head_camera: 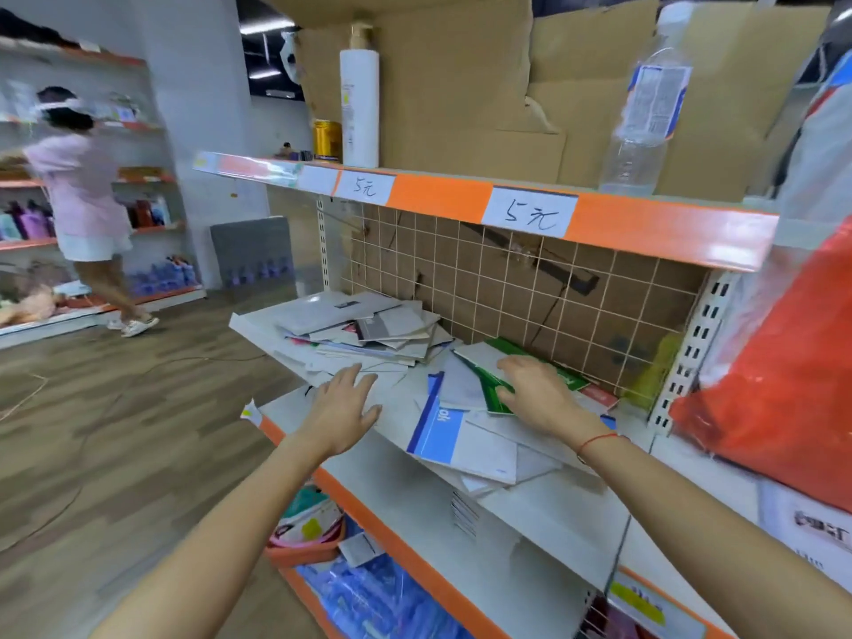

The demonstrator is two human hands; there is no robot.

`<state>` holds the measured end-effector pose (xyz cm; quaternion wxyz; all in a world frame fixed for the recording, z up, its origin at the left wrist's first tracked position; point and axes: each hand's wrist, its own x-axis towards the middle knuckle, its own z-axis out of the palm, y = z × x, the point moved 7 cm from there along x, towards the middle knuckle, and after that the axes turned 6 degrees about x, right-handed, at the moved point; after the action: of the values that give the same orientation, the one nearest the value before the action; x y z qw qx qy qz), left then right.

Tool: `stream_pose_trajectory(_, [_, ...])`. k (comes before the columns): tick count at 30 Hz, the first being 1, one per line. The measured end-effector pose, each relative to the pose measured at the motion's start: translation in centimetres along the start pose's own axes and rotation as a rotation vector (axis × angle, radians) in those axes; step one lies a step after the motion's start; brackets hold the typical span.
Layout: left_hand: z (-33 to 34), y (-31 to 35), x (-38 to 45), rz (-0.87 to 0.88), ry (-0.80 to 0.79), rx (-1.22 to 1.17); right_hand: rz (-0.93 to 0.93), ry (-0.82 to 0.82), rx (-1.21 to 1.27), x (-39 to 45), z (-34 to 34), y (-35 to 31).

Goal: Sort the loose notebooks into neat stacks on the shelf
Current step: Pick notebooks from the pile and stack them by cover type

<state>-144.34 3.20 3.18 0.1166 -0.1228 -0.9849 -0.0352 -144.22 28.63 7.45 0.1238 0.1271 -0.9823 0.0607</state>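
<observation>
Loose notebooks lie scattered over the white shelf (544,509). A jumbled grey and white pile (364,329) sits at the back left. A blue and white notebook (438,428) lies in front, on top of several pale ones. My right hand (537,392) holds the edge of a green notebook (495,392) near the mesh back, fingers curled over it. My left hand (343,410) lies flat with straight fingers on the pale notebooks at the shelf's left front, holding nothing.
An upper shelf (645,223) with orange edge and price tags overhangs, carrying a white pump bottle (359,99), a clear bottle (645,113) and cardboard. A red bag (779,380) hangs at right. Baskets and packets fill the shelf below. A person (83,200) stands far left.
</observation>
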Motion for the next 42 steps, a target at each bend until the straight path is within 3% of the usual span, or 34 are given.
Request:
stream_pose_trajectory(14, [1.6, -7.8, 11.4, 0.056, 0.070, 0.060, 0.243, -0.066, -0.044, 8.3, 5.3, 1.0])
stream_pose_trajectory(24, [4.5, -18.5, 19.2, 0.044, -0.094, 0.177, 0.596, -0.131, -0.128, 12.9, 10.1, 1.0])
stream_pose_trajectory(35, [6.5, -19.6, 21.6, 0.172, -0.207, 0.251, 0.458, -0.219, -0.392, 14.6, 10.4, -1.3])
stream_pose_trajectory(42, [6.0, -18.7, 22.0, 0.217, -0.086, 0.464, 0.403, -0.189, -0.457, 14.1, 9.4, -2.3])
